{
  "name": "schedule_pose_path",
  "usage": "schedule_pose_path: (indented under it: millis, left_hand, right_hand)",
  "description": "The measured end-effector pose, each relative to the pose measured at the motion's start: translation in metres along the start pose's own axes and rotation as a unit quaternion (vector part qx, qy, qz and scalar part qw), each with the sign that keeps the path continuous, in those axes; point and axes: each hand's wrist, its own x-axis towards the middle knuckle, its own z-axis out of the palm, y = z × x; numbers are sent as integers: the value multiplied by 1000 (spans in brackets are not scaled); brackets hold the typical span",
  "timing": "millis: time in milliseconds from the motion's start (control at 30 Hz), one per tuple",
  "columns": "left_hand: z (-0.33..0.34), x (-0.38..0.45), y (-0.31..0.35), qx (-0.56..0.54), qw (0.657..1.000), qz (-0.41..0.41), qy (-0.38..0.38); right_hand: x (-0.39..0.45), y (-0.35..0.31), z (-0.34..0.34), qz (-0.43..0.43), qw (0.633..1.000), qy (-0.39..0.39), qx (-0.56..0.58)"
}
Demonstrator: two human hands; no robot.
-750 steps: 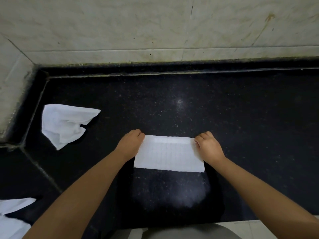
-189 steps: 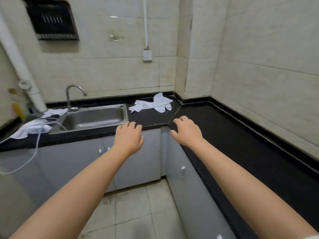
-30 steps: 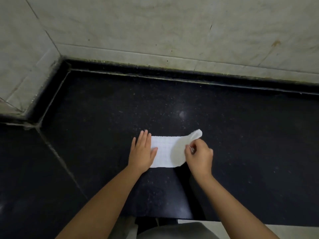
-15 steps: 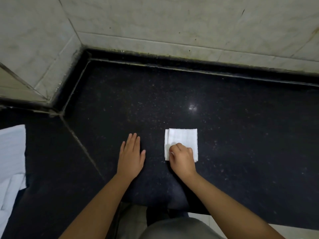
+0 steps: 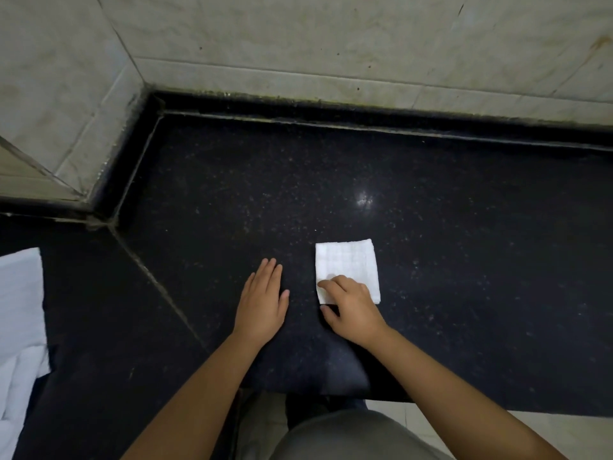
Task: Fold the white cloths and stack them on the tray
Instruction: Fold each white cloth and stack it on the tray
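Note:
A small white cloth (image 5: 346, 265), folded into a square, lies flat on the black stone counter (image 5: 464, 260). My right hand (image 5: 353, 310) covers its near left corner, with curled fingers on top and the thumb at the near edge, pinching the corner. My left hand (image 5: 262, 302) lies flat on the bare counter just left of the cloth, fingers straight, holding nothing. More white cloth (image 5: 20, 313) lies at the far left edge, partly cut off. No tray is in view.
Tiled walls (image 5: 331, 44) close off the counter at the back and at the left corner. A seam (image 5: 159, 283) runs diagonally across the counter left of my hands. The counter's front edge is near my body, with pale floor below it.
One second ago my right hand was folding the strip's right end over. Now the cloth is a small square, and my left hand has come off it onto the counter.

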Motion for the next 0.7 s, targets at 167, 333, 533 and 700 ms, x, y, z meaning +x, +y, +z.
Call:
schedule_pose_path:
  millis: [167, 333, 533, 700]
  left_hand:
    - [5, 10, 10, -18, 998, 57, 17]
    - [13, 15, 33, -70, 972, 207, 91]
    - [27, 27, 46, 52, 964, 257, 34]
    - [30, 32, 47, 91, 957, 261, 91]
  right_hand:
    - [-22, 31, -22, -25, 990, 91, -105]
    - [-29, 50, -25, -8, 985, 59, -159]
    - [-15, 54, -35, -9, 988, -3, -154]
    - [-12, 51, -51, -19, 990, 28, -133]
